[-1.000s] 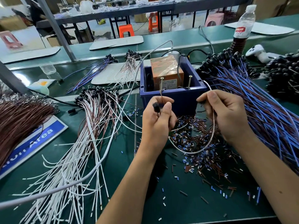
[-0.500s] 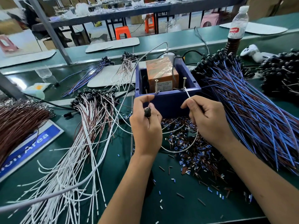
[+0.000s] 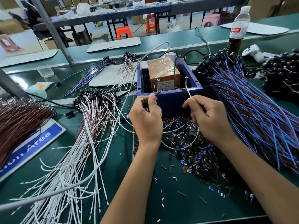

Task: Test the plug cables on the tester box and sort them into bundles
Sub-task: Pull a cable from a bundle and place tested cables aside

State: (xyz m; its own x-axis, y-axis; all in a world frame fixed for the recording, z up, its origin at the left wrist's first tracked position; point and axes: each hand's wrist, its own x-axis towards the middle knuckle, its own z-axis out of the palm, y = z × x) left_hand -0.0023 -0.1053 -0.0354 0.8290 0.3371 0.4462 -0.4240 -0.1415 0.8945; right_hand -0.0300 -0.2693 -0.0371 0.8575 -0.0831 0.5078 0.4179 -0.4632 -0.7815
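Both hands (image 3: 146, 122) (image 3: 210, 120) pinch one cable's (image 3: 181, 147) ends against the tester box (image 3: 169, 97) screws

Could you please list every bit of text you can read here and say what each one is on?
"Area": blue floor sign at left; the word before it is cut off.
Bottle: red label, brand too blurred to read.
Orange tester box: white label with printed lines, too small to read.
Nothing else legible.

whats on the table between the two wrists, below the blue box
In the head view, a white wire sags in a loop between the left hand and right hand, over a scatter of cut sleeve bits.
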